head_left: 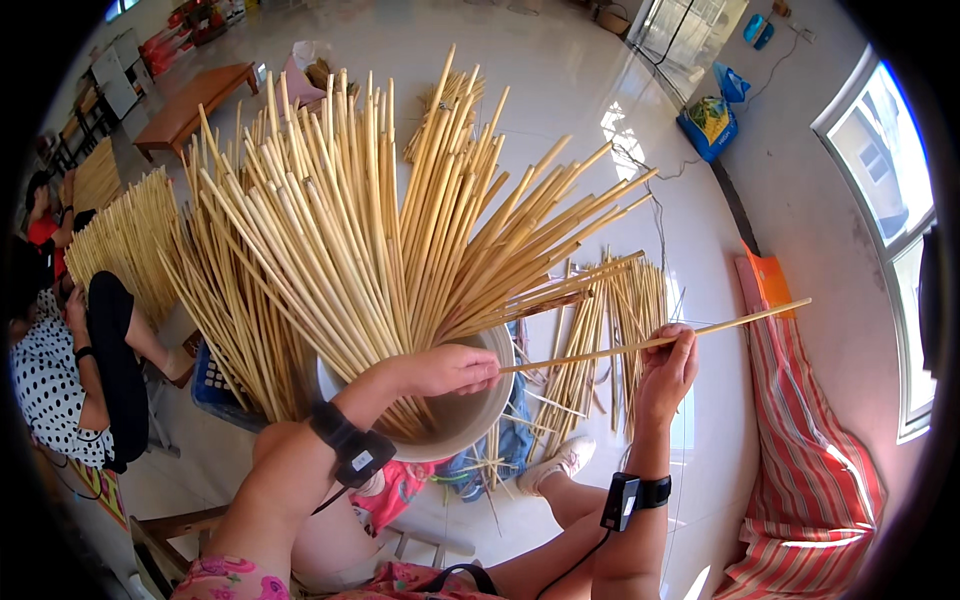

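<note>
Between my hands runs one slim yellow reed stalk [590, 354], slanting up to the right. My left hand [455, 370] is closed on its left end, over the rim of a pale round tub [497, 412]. The fingers of my right hand [668, 370] pinch the stalk farther along, and its free tip points past them toward the right wall. A large fanned bundle of reed stalks [330, 230] stands in the tub, leaning outward in several clumps. My left forearm crosses in front of the tub and hides part of it.
Loose reed stalks [620, 340] lie on the floor beyond my right hand. A blue plastic basket [222, 392] with more stalks stands left of the tub. Two people sit at the left, one in a polka-dot top [55, 375]. Red striped cloth [810, 460] lines the right wall.
</note>
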A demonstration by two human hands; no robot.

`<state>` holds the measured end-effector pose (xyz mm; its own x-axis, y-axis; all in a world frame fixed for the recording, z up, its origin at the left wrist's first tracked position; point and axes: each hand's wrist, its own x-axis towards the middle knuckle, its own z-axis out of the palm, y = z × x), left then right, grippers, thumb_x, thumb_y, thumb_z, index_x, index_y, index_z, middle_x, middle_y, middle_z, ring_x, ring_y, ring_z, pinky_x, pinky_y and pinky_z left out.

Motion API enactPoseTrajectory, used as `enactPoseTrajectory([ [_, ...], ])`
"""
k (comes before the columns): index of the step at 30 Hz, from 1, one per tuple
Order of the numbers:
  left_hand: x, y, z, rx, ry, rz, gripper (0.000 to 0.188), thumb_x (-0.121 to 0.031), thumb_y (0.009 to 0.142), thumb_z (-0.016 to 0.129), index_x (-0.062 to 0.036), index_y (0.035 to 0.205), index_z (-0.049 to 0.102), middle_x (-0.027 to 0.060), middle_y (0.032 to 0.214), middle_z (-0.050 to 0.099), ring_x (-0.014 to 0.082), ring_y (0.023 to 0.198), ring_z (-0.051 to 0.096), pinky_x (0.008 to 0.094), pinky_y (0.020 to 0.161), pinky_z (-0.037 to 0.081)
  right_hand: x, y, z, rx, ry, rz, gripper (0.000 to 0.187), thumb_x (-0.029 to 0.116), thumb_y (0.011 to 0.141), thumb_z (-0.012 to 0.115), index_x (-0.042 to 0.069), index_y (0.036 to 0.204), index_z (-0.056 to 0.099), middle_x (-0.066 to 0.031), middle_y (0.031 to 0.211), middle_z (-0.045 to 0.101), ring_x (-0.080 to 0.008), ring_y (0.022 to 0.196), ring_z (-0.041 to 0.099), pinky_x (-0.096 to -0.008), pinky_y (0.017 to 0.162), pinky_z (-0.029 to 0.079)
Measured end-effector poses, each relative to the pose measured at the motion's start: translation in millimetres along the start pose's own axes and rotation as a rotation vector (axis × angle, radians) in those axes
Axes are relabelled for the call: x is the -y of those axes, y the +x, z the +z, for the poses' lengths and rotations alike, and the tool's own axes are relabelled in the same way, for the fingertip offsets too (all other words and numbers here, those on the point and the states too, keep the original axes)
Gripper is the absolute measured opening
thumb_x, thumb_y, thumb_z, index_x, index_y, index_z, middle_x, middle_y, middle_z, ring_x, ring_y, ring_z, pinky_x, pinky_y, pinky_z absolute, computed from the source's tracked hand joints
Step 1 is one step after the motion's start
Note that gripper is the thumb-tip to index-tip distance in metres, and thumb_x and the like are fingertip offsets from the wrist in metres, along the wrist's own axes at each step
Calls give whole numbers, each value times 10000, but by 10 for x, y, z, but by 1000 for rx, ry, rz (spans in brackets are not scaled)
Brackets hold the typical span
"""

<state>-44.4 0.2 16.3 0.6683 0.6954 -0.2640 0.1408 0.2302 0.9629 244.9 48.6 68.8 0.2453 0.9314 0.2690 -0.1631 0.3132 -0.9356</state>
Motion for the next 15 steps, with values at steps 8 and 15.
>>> enactPoseTrajectory([
  [8, -81, -49, 4, -170, 135, 25, 285, -262, 972, 481, -19, 876, 598, -31, 725, 483, 66, 681, 426, 225, 614, 360, -43, 1, -26, 59, 34, 69, 322, 264, 1025, 322, 47, 875, 506, -23, 680, 476, -85, 574, 424, -220, 528, 376],
  [15, 50, 79, 37, -318, 87, 57, 284, -259, 977, 478, -38, 813, 551, -37, 702, 464, 51, 648, 400, 216, 575, 338, -54, -113, 185, 267, -83, 51, 291, 244, 1006, 406, 12, 1052, 576, 10, 730, 510, -42, 565, 433, -178, 496, 364],
])
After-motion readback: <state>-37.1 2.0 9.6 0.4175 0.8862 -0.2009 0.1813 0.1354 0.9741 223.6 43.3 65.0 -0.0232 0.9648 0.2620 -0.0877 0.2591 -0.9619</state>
